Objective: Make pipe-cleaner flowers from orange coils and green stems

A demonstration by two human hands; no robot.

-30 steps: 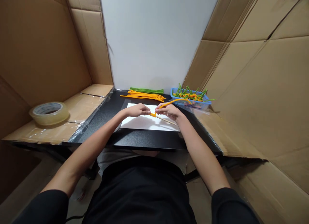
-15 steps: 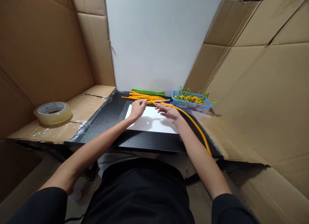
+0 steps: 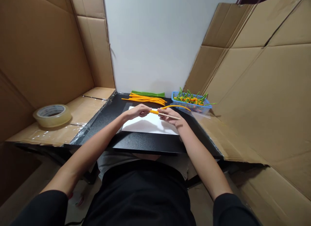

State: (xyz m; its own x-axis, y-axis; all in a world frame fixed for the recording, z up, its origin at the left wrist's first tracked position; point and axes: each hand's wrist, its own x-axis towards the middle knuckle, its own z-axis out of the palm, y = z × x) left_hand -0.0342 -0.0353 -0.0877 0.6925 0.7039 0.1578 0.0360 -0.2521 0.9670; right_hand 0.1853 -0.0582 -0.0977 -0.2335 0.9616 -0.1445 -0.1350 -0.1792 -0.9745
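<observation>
Between my hands is a thin wooden stick [image 3: 171,116] with an orange pipe cleaner [image 3: 154,112] coiled around it. My left hand [image 3: 139,111] is closed on the left end of the coil. The fingers of my right hand [image 3: 169,115] pinch the coil's right end, and the pipe cleaner's loose tail arches out to the right above that hand. The bare part of the stick runs down to the right across my right palm. Both hands are above a white sheet [image 3: 143,126] on the black table [image 3: 145,143].
Orange pipe cleaners [image 3: 145,99] and green pipe cleaners [image 3: 148,93] lie in bundles at the back. A blue basket [image 3: 191,106] holds green and orange twisted pieces at the back right. A tape roll [image 3: 52,115] rests on cardboard at left. Cardboard walls [image 3: 262,89] flank the table.
The stick's bare end has swung down towards me. The loose tail, which reached past the table's right side, is now much shorter. Both hands are slightly lower.
</observation>
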